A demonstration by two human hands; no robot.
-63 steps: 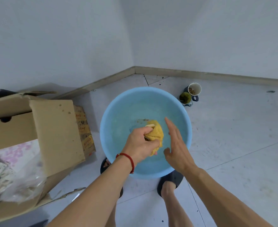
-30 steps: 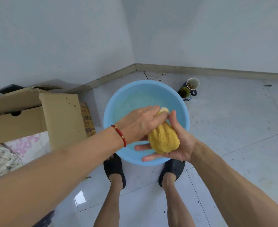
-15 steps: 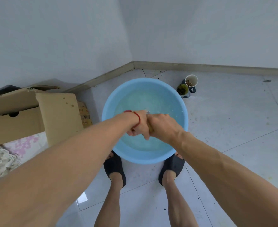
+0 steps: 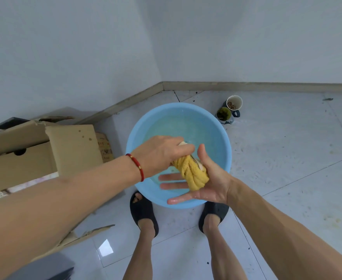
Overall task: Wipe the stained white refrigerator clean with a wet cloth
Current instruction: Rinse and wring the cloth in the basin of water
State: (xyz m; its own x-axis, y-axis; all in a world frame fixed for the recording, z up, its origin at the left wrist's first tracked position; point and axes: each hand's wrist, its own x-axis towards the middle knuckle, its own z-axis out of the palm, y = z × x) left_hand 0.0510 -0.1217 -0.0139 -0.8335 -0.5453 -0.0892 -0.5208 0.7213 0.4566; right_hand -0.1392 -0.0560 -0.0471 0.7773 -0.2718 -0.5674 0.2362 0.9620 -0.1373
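Note:
A yellow cloth (image 4: 192,173), twisted into a tight rope, hangs over the blue basin (image 4: 224,142) of water on the floor. My left hand (image 4: 162,153), with a red bracelet at the wrist, grips the cloth's upper end from above. My right hand (image 4: 204,182) lies palm up under the lower end, fingers straight and wet, the cloth resting on the palm. The refrigerator is out of sight.
An opened cardboard box (image 4: 35,150) stands at the left beside the basin. Two cups (image 4: 229,109) sit near the wall corner behind the basin. My feet in dark slippers (image 4: 143,213) touch the basin's near rim. Tiled floor spreads to the right.
Half a second ago both hands were clenched together wringing the cloth. Now my right hand has opened flat beneath it, and the twisted cloth shows between the hands.

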